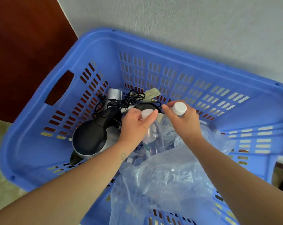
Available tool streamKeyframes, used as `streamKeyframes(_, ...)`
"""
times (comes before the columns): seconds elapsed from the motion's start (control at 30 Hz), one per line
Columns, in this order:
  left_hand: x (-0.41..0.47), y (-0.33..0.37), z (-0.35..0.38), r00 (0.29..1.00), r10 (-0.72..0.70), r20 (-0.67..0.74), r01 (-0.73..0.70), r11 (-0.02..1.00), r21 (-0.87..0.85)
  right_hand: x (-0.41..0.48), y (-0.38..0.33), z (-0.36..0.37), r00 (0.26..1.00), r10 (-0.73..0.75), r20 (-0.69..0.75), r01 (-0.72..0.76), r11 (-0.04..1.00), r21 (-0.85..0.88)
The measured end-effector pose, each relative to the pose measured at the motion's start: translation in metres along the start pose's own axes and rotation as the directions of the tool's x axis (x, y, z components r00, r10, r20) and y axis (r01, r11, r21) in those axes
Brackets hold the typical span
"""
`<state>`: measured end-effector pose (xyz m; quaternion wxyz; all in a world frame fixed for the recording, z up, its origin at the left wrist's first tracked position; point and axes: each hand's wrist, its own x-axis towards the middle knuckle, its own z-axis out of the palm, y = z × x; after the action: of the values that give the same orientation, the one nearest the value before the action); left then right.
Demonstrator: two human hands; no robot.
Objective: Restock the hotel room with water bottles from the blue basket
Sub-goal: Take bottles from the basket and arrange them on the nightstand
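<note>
Standing against a white wall (194, 21) by a brown door (24, 54): blue basket (105, 43) on a mottled beige surface (1, 176). Inside, left hand (135, 125) grips one bottle (152, 137), right hand (185, 123) another bottle (179, 108), both upright in plastic wrap (166, 179). Kettle (88, 138) and cord (129, 99) sit alongside.

The blue basket (153, 46) has slotted walls. Inside it two clear, white-capped bottles stand nearly upright, close together: the left water bottle (153, 140) and the right water bottle (179, 108).

L hand (135, 125) & R hand (184, 122) curled gripping, forearms outstretched
</note>
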<state>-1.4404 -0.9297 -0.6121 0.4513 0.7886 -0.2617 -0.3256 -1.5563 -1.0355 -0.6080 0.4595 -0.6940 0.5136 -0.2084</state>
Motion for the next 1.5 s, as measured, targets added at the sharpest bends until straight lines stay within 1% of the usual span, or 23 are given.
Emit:
streamKeyframes(0.03, 0.002, 0.000, -0.001, 0.998, -0.012, 0.058, 0.012, 1.000, -0.002, 0.000, -0.001, 0.001, 1.000, 0.013, 0.015, -0.013, 1.000, 0.023)
streamKeyframes(0.1, 0.000, -0.004, -0.002, 0.978, -0.067, 0.196, 0.091, 0.989, -0.117, -0.001, -0.002, 0.005, 0.998, 0.042, 0.051, -0.045, 0.998, 0.053)
streamKeyframes(0.17, -0.002, -0.008, 0.000, 0.957, -0.131, 0.260, 0.186, 0.962, -0.200, 0.000, -0.002, 0.009, 0.988, 0.094, 0.122, -0.098, 0.995, 0.028)
streamKeyframes(0.2, -0.002, -0.011, 0.002, 0.957, -0.146, 0.249, 0.193, 0.965, -0.175, 0.001, -0.002, 0.010, 0.976, 0.122, 0.182, -0.122, 0.992, -0.014)
streamKeyframes(0.3, 0.002, -0.018, 0.004, 0.964, -0.175, 0.198, 0.174, 0.984, 0.026, 0.005, -0.004, 0.015, 0.914, 0.193, 0.357, -0.134, 0.974, -0.184)
streamKeyframes(0.4, 0.010, -0.024, 0.000, 0.951, -0.218, 0.219, 0.184, 0.969, 0.165, 0.016, -0.008, 0.015, 0.863, 0.287, 0.415, -0.159, 0.935, -0.317)
streamKeyframes(0.47, 0.016, -0.032, -0.004, 0.936, -0.245, 0.251, 0.178, 0.949, 0.261, 0.019, -0.007, 0.009, 0.786, 0.407, 0.466, -0.211, 0.885, -0.415)
streamKeyframes(0.5, 0.017, -0.036, -0.006, 0.927, -0.263, 0.268, 0.183, 0.939, 0.290, 0.017, -0.005, 0.006, 0.737, 0.459, 0.496, -0.194, 0.846, -0.496)
streamKeyframes(0.57, 0.018, -0.045, -0.005, 0.909, -0.278, 0.311, 0.175, 0.931, 0.320, 0.005, 0.000, 0.001, 0.667, 0.537, 0.517, 0.002, 0.692, -0.722)
streamKeyframes(0.63, 0.011, -0.052, 0.003, 0.888, -0.281, 0.364, 0.136, 0.917, 0.376, -0.008, 0.006, 0.004, 0.680, 0.531, 0.506, 0.218, 0.512, -0.831)
streamKeyframes(0.67, 0.006, -0.055, 0.010, 0.868, -0.294, 0.400, 0.125, 0.910, 0.396, -0.010, 0.007, 0.006, 0.701, 0.510, 0.499, 0.243, 0.487, -0.839)
streamKeyframes(0.73, -0.005, -0.060, 0.025, 0.822, -0.340, 0.457, 0.143, 0.900, 0.412, -0.007, 0.008, 0.008, 0.727, 0.497, 0.473, 0.182, 0.524, -0.832)
streamKeyframes(0.77, -0.008, -0.062, 0.031, 0.811, -0.358, 0.463, 0.151, 0.892, 0.425, -0.005, 0.008, 0.009, 0.719, 0.511, 0.471, 0.152, 0.545, -0.824)
streamKeyframes(0.93, -0.003, -0.061, 0.046, 0.843, -0.356, 0.402, 0.079, 0.822, 0.564, 0.006, 0.012, 0.018, 0.618, 0.610, 0.495, 0.187, 0.498, -0.847)
streamKeyframes(0.97, -0.003, -0.060, 0.050, 0.856, -0.353, 0.378, 0.058, 0.792, 0.608, 0.008, 0.013, 0.022, 0.592, 0.635, 0.495, 0.188, 0.489, -0.852)
streamKeyframes(1.03, -0.004, -0.060, 0.057, 0.887, -0.347, 0.303, 0.054, 0.732, 0.679, 0.011, 0.015, 0.026, 0.484, 0.703, 0.521, 0.203, 0.489, -0.848)
streamKeyframes(1.1, -0.003, -0.062, 0.060, 0.903, -0.334, 0.269, 0.066, 0.729, 0.682, 0.011, 0.021, 0.025, 0.394, 0.726, 0.563, 0.279, 0.489, -0.826)
streamKeyframes(1.17, -0.001, -0.068, 0.058, 0.897, -0.333, 0.291, 0.094, 0.786, 0.611, 0.010, 0.023, 0.018, 0.424, 0.663, 0.617, 0.361, 0.501, -0.787)
streamKeyframes(1.27, -0.005, -0.068, 0.047, 0.864, -0.405, 0.298, 0.305, 0.894, 0.330, 0.006, 0.016, 0.005, 0.475, 0.579, 0.663, 0.370, 0.552, -0.747)
streamKeyframes(1.33, -0.010, -0.067, 0.042, 0.862, -0.413, 0.292, 0.403, 0.910, 0.097, 0.002, 0.015, -0.004, 0.497, 0.545, 0.675, 0.231, 0.666, -0.709)
streamKeyframes(1.37, -0.011, -0.067, 0.041, 0.864, -0.408, 0.295, 0.425, 0.905, 0.005, 0.000, 0.014, -0.007, 0.528, 0.523, 0.669, 0.126, 0.731, -0.671)
streamKeyframes(1.43, -0.012, -0.064, 0.035, 0.866, -0.401, 0.298, 0.452, 0.883, -0.127, -0.003, 0.011, -0.013, 0.603, 0.476, 0.640, -0.074, 0.832, -0.549)
streamKeyframes(1.5, -0.012, -0.052, 0.022, 0.874, -0.369, 0.316, 0.440, 0.876, -0.195, -0.001, 0.002, -0.017, 0.662, 0.447, 0.602, -0.214, 0.882, -0.419)
